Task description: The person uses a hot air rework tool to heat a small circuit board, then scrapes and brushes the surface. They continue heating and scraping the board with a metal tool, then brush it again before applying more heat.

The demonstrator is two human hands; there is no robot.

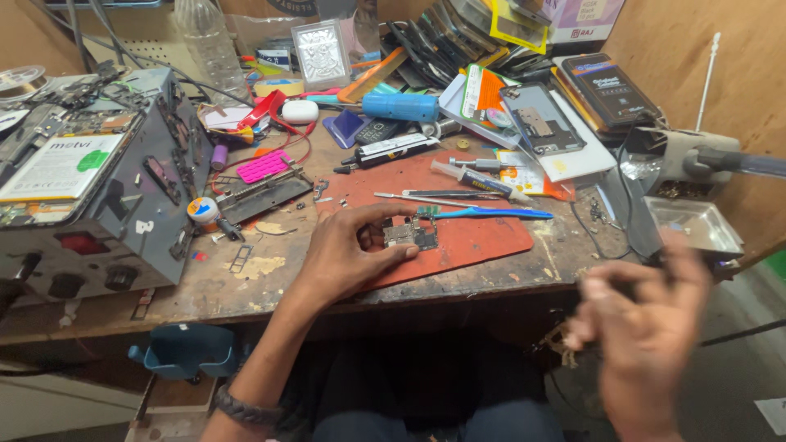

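My left hand (pixel 348 254) rests on a red work mat (pixel 483 233) and pinches a small green circuit board (pixel 412 235) between thumb and fingers. My right hand (pixel 647 327) is blurred, off the bench at the lower right, with fingers loosely curled; I cannot tell if it holds anything. A blue-handled tool (pixel 491 214) and metal tweezers (pixel 426 199) lie on the mat just beyond the board. A syringe (pixel 479 179) lies further back on the mat.
A grey metal box (pixel 123 213) with knobs stands at the left with a phone battery on top. A small metal tray (pixel 692 223) sits at the right edge. Phone parts, a blue cylinder (pixel 401 106), a pink keypad (pixel 264 166) and a plastic bottle (pixel 209 41) crowd the back.
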